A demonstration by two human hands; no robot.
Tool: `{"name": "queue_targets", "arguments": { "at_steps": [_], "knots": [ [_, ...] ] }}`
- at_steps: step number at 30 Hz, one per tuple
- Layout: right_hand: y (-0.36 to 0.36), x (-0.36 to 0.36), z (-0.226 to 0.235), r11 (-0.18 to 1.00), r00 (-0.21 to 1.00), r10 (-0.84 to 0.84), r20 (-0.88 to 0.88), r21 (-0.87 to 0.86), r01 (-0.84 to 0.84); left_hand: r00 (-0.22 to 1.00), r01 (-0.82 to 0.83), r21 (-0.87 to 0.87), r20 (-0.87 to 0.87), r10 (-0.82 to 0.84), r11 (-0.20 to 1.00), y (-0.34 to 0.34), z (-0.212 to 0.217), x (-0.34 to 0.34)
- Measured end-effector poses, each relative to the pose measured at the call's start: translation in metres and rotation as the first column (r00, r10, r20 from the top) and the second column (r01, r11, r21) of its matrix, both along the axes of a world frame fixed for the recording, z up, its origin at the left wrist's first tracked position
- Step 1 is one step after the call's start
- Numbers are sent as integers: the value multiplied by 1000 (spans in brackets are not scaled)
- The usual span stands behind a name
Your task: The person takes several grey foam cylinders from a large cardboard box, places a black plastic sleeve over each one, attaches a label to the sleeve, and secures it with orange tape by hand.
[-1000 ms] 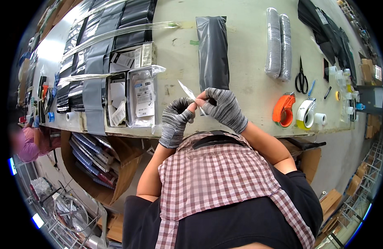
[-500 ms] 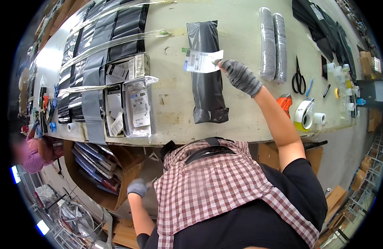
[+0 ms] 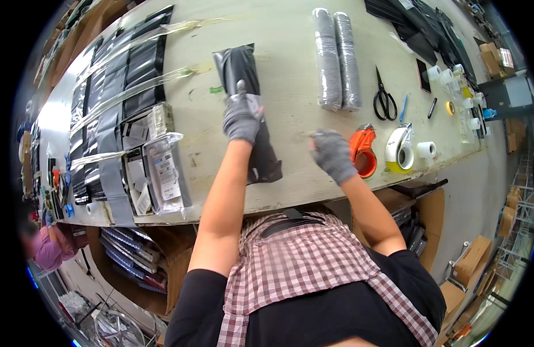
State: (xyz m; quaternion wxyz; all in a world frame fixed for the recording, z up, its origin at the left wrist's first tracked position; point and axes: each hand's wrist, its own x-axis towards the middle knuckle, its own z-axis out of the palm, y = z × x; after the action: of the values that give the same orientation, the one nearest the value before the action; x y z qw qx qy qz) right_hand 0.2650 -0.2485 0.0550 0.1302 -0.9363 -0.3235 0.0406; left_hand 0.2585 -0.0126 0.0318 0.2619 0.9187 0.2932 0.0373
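Note:
A long black plastic-wrapped package [image 3: 267,153] lies on the table in front of me. My left hand [image 3: 242,120], in a grey glove, rests on its upper half with one finger stretched along it. Partly covered by that hand, a white label [image 3: 254,103] lies on the package. My right hand [image 3: 333,155], also gloved, is over the table just left of an orange tape dispenser [image 3: 364,150]. Its fingers look bent and are smeared by motion, and I see no label in it.
At the left are black packages [image 3: 145,69] under clear tape strips and a box of labels [image 3: 166,173]. Two grey wrapped rolls [image 3: 327,63], scissors [image 3: 384,98], a white tape roll [image 3: 399,149] and a phone [image 3: 423,75] lie right. Another person [image 3: 50,246] stands far left.
The label has gone from my right hand onto the package. My left hand has come up from below the table edge onto it. My right hand has moved down toward the orange dispenser.

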Motion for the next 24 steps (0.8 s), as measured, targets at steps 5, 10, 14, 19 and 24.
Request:
{"name": "queue_targets", "arguments": {
  "at_steps": [5, 10, 14, 19, 24],
  "knots": [
    [-91, -6, 31, 734, 845, -527, -94, -552, 396, 997, -15, 102, -69, 22, 995, -40, 4, -103],
    [-89, -14, -25, 913, 948, -316, -33, -281, 295, 961, 74, 220, -278, -10, 973, -60, 26, -174],
    [-77, -46, 22, 887, 865, 384, -324, 390, -248, 915, 71, -388, 392, 95, 919, -73, 82, -179],
    [-49, -70, 33, 591, 524, 794, -309, 593, -546, 975, -2, -999, 9, 223, 47, -68, 89, -202],
    [-32, -103, 46, 675, 396, 738, -547, 585, -451, 897, -120, -942, 32, 441, 312, -63, 64, -251]
  ]
}}
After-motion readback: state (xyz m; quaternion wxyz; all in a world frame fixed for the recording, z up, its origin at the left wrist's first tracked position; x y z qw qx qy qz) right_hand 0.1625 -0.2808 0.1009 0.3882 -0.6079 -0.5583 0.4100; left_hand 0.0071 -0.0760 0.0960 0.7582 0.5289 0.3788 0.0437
